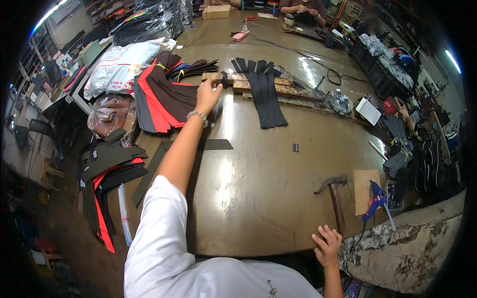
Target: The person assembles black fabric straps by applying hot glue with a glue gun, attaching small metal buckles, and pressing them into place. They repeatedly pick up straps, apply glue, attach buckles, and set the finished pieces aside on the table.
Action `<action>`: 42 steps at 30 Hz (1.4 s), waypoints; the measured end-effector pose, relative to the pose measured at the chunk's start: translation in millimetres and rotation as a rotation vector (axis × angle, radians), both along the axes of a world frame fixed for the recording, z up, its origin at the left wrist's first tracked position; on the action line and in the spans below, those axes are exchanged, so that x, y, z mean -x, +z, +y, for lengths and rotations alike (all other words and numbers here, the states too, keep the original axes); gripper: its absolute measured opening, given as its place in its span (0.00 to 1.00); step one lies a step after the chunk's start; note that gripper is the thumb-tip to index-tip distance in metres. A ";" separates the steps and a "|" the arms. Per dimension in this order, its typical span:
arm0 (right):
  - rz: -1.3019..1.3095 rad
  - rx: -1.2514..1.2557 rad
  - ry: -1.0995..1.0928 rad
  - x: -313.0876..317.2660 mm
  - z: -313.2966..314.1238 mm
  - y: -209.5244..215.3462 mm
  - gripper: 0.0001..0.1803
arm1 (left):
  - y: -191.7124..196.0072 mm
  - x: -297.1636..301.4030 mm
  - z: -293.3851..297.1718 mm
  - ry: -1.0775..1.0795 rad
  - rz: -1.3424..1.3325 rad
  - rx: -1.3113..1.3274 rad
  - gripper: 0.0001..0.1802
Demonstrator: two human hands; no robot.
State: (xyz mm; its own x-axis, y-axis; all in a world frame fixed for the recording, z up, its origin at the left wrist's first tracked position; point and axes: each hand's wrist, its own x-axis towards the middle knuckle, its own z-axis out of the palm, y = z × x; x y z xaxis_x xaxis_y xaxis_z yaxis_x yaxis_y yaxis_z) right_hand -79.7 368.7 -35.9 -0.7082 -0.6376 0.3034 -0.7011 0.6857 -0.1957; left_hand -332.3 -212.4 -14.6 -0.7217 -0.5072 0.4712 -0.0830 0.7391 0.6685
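Observation:
My left hand (pixel 208 95) is stretched far across the table to the left end of a worn wooden board (pixel 283 88). Its fingers are bent together beside a small dark piece (pixel 225 80) whose kind I cannot make out; whether they grip it is unclear. Several black fabric strips (pixel 263 97) lie fanned over the board just to the right. My right hand (pixel 328 246) rests on the near table edge with fingers apart and holds nothing. Close to it lies a hammer (pixel 337 203) with a wooden handle.
Bundles of dark and red strips (pixel 159 99) and another pile (pixel 107 169) lie at left, near a dark angled strip (pixel 213 144). A blue glue gun (pixel 376 198) rests on cardboard (pixel 361 181) at right. A black crate (pixel 377 69) stands far right. Another person's hands (pixel 305 11) are across the table.

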 end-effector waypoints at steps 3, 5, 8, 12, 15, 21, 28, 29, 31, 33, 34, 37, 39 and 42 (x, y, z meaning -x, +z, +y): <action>-0.052 0.021 -0.013 -1.5 2.7 1.5 0.26 | -13.3 35.5 -2.8 -0.005 0.067 -0.015 0.16; -0.054 0.028 -0.014 -1.6 1.7 1.5 0.27 | -15.4 34.7 -0.1 0.008 0.007 -0.018 0.15; -0.068 0.012 -0.024 -1.5 -4.6 4.1 0.28 | -9.4 -0.9 11.8 -0.337 0.106 -0.199 0.17; -0.171 0.008 -0.055 0.0 -20.2 34.5 0.28 | 16.2 -93.5 38.2 -0.505 -0.045 -0.352 0.15; -0.383 -0.006 -0.018 4.6 -41.6 77.6 0.29 | 34.3 -175.3 78.8 -0.426 0.058 -0.538 0.13; -1.571 0.777 0.102 27.3 -195.5 68.1 0.19 | 43.2 -286.2 175.1 -0.326 -0.198 -0.990 0.11; -1.940 0.854 0.282 92.4 -258.4 55.7 0.11 | 33.0 -345.6 198.4 -0.222 -0.307 -0.866 0.12; -1.897 0.853 0.223 99.6 -256.3 61.2 0.12 | 32.2 -351.8 198.8 -0.284 -0.268 -0.845 0.12; -1.862 0.894 0.290 110.8 -253.0 69.5 0.12 | 31.5 -361.9 200.7 -0.336 -0.288 -0.764 0.12; -1.735 0.823 0.293 119.2 -255.1 71.3 0.11 | 31.4 -369.0 205.5 -0.363 -0.345 -0.786 0.12; -1.668 0.820 0.339 123.2 -258.4 69.8 0.11 | 31.5 -371.5 208.2 -0.373 -0.375 -0.784 0.12; -1.476 0.836 0.244 133.9 -271.8 61.5 0.12 | 32.3 -379.7 215.2 -0.397 -0.403 -0.697 0.15; -1.436 0.848 0.236 140.2 -281.8 56.5 0.11 | 32.0 -383.9 217.0 -0.362 -0.477 -0.614 0.16; -1.457 0.832 0.247 144.8 -293.3 51.1 0.13 | 30.6 -388.1 220.5 -0.354 -0.429 -0.707 0.15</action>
State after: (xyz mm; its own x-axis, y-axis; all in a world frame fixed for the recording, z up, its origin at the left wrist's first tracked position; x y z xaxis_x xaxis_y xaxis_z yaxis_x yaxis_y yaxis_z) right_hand -224.4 75.4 15.3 -0.5966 -0.7827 -0.1776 0.3067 -0.0178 -0.9516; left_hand 55.9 8.1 15.9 -0.9327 -0.2913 -0.2125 -0.2757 0.1964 0.9410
